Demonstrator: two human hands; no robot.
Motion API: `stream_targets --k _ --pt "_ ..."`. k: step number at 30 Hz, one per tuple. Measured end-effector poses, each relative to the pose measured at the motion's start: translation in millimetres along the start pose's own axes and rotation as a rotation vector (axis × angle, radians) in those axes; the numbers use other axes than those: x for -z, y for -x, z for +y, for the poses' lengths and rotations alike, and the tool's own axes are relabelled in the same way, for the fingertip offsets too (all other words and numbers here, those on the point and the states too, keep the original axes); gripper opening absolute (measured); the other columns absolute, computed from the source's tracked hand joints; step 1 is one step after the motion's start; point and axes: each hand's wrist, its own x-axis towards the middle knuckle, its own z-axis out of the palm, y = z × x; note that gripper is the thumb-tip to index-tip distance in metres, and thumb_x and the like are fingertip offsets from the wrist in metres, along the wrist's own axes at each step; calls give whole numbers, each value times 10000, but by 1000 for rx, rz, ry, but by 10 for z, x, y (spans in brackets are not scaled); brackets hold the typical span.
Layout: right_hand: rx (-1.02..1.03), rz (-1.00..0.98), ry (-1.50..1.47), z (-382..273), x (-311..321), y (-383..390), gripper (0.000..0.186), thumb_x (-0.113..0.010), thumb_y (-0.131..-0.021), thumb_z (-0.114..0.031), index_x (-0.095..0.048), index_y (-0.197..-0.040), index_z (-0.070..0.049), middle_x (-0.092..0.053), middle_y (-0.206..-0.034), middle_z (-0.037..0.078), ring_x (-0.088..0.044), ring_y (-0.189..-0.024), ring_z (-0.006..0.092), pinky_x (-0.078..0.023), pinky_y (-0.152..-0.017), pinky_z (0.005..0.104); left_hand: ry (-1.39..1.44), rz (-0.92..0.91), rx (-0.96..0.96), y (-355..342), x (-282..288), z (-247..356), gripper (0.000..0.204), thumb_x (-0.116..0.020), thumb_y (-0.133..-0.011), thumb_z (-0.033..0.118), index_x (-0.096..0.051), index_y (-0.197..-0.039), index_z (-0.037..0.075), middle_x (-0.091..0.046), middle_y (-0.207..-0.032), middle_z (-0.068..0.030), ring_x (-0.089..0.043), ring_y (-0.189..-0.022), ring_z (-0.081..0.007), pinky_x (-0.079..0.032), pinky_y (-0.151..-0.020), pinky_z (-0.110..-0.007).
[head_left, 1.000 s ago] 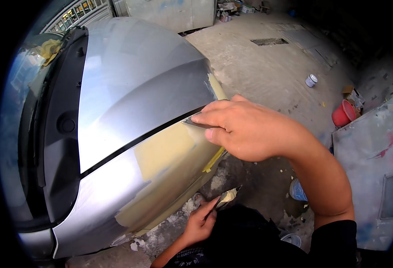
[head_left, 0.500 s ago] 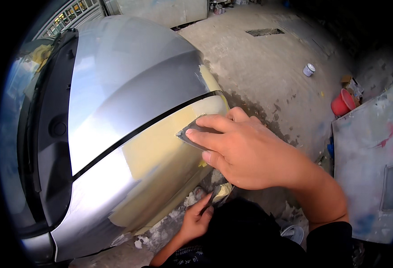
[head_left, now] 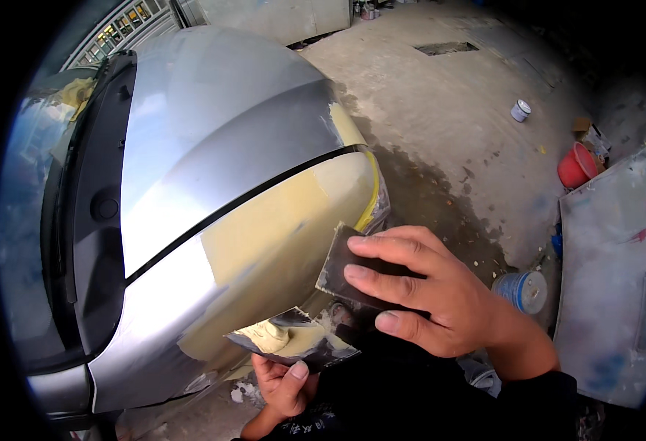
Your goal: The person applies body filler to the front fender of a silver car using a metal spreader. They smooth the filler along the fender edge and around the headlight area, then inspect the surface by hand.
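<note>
Two holds near the silver fender (head_left: 246, 283): pinching the dark spreader (head_left: 340, 268) in the right grip (head_left: 440, 294), pinching the palette (head_left: 328, 353) by its near edge in the left grip (head_left: 282, 388), just below. Probably light, springy; best taken by clean edges, clear of soft, sticky putty (head_left: 268, 336).

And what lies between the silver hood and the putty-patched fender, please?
In the head view, only a narrow dark gap runs between the hood and the fender.

The shirt (head_left: 393, 400) is black with a loose right sleeve (head_left: 537, 403) and small pale printed characters (head_left: 307, 426) low on its front. The left hand (head_left: 285, 388) and right hand (head_left: 444, 294) are ungloved, fingernails short.
</note>
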Motion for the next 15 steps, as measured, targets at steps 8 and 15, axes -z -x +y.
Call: stream_targets --k 8,15 --pt "107 -36 -18 234 -79 255 475 -715 -775 -150 -607 -1235 -101 -493 -1340 119 -453 -1137 346 -409 -963 435 -68 142 -235 -135 -362 105 727 -590 -838 35 -268 -1457 239 -406 -1404 -84 -508 -1151 -269 -434 -981 -429" --pt "-479 -160 276 464 331 -492 477 -518 -887 -264 -517 -1329 -85 -463 -1381 136 -438 -1166 388 -371 -1023 423 -97 174 -227 -103 -270 94 762 -624 -808 43 -263 -1454 221 -457 -1348 -83 -518 -1133 -272 -434 -976 -438"
